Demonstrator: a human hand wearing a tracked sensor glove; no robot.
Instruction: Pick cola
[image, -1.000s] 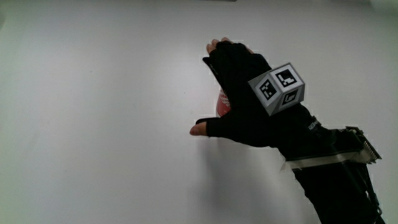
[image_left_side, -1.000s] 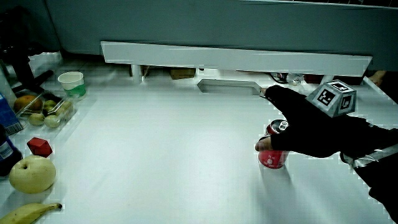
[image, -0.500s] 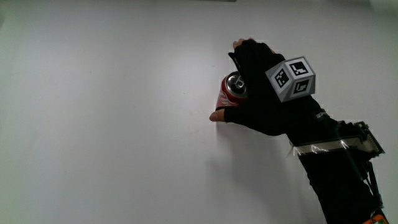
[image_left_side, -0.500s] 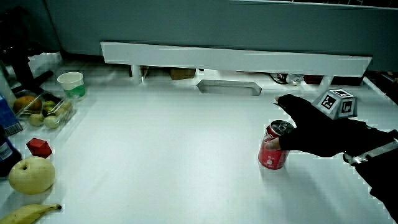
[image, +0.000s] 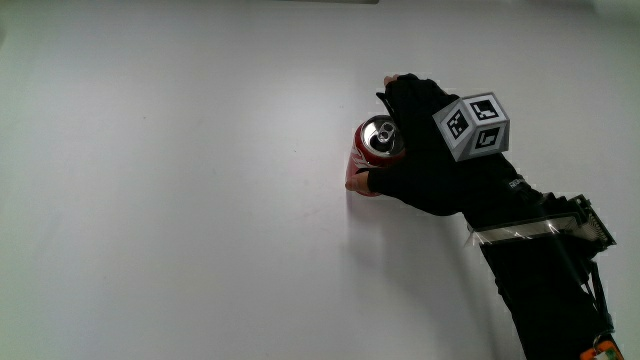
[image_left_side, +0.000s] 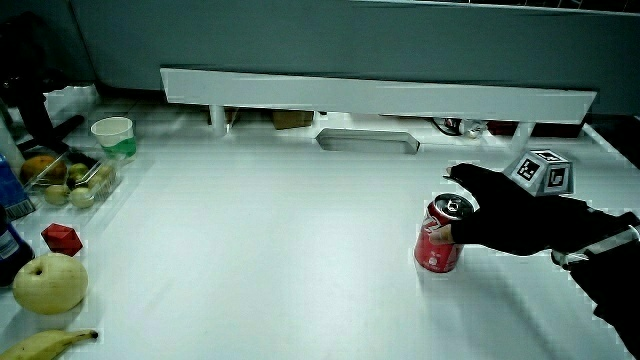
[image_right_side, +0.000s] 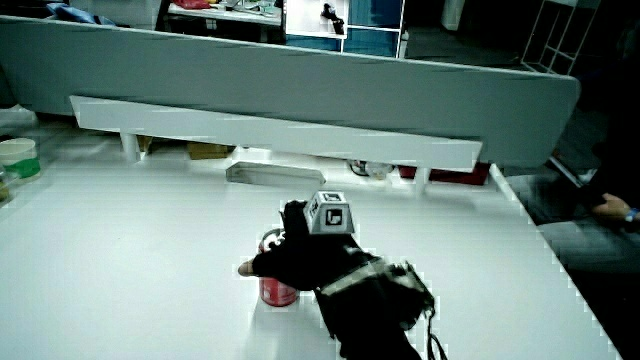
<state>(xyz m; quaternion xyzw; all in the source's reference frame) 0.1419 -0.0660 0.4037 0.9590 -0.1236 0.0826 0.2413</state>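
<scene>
A red cola can (image: 380, 140) stands upright on the white table (image: 180, 200); both side views show it too (image_left_side: 438, 245) (image_right_side: 277, 290). The gloved hand (image: 430, 165) wraps around the can, with the thumb on the side nearer to the person and the fingers curled round the side toward the partition. In both side views the hand (image_left_side: 510, 215) (image_right_side: 305, 255) sits against the can at the height of its upper half. The patterned cube (image: 472, 126) rides on the back of the hand. The hand hides part of the can's wall.
At one end of the table lie an apple (image_left_side: 50, 282), a banana (image_left_side: 45, 343), a small red block (image_left_side: 62, 238), a clear box of fruit (image_left_side: 70, 175) and a paper cup (image_left_side: 112, 135). A flat metal tray (image_left_side: 367, 140) lies near the low partition (image_left_side: 380, 95).
The hand has dropped from over the can to beside it and closed in. The can's top now shows, and the thumb lies against the can's wall.
</scene>
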